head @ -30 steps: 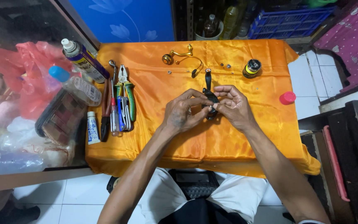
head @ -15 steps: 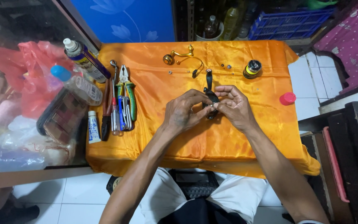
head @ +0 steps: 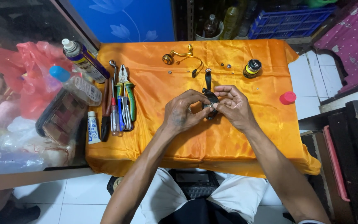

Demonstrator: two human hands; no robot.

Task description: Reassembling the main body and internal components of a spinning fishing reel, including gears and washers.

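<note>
Hands (head: 208,108) pinch black reel body (head: 209,101), long axis pointing away.

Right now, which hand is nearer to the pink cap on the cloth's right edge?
Right. The right hand is at the table's middle, with the pink cap off to its right; the left hand sits farther left.

Little change: left hand (head: 183,111) fingers have closed in tighter on the black reel body (head: 209,101), thumb now pinching w/ right hand (head: 233,105); both hands sit marginally nearer cloth's near edge
</note>
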